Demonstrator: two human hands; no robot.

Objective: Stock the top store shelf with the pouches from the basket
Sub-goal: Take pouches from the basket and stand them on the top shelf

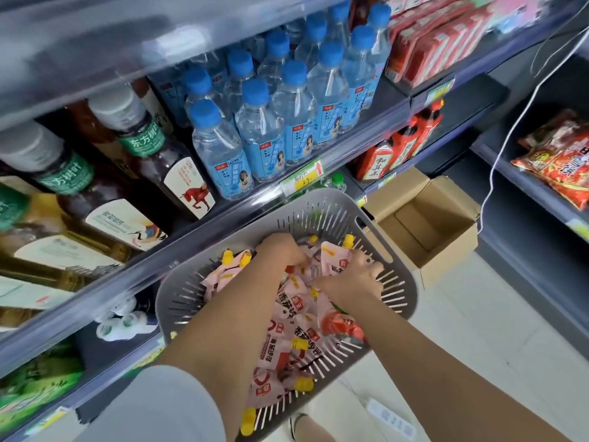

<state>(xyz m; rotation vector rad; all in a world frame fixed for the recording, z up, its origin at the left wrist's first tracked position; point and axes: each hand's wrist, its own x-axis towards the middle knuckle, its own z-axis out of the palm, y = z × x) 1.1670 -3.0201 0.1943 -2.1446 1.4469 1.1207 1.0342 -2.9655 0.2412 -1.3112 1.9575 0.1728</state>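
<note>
A grey slotted plastic basket [306,215] sits low in front of the shelving, filled with several pink pouches [287,342] that have yellow caps and red print. Both of my hands are down inside it. My left hand [282,250] reaches into the far middle of the pile, its fingers curled among the pouches. My right hand [353,277] lies on the pile near the basket's right wall, fingers closing on a pouch. Whether either hand has a firm hold is hard to tell. The top shelf edge [134,33] runs across the upper left, blurred.
Blue-capped water bottles [271,122] and dark tea bottles [137,154] fill the shelf just above the basket. Red cartons [427,49] sit at upper right. An open cardboard box [427,221] stands on the floor right of the basket. A white cable [510,129] hangs by snack bags [561,164].
</note>
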